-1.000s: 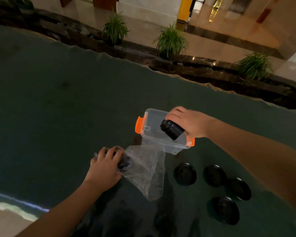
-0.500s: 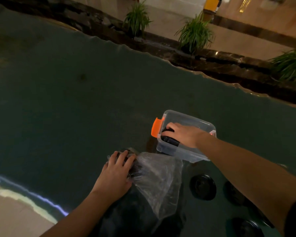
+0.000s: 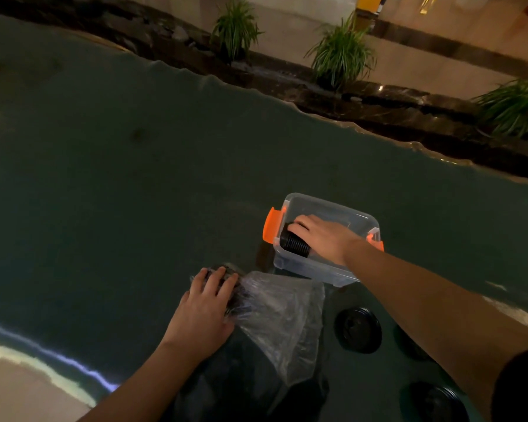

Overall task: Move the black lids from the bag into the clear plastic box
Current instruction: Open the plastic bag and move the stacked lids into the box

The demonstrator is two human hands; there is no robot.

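Right hand (image 3: pixel 325 239) inside clear plastic box (image 3: pixel 333 205), fingers wrapped round stack of black lids (image 3: pixel 294 244). Left hand (image 3: pixel 206 309) flat on bag (image 3: pixel 282 315), pinning dark contents, indistinct. Loose lids (image 3: pixel 358 329) on dark table (image 3: pixel 134 178); some behind forearm, frame-cropped. No legible writing. Potted plants (image 3: pixel 342 53) beyond.

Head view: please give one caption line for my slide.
Right hand lowers stacked black lids into clear box; left hand presses the bag.

One head-worn view only — it looks forward and down, close over the dark table (image 3: pixel 134 184), tilted so the far edge runs from ten o'clock to four o'clock — potted plants (image 3: pixel 342 53) toward twelve.
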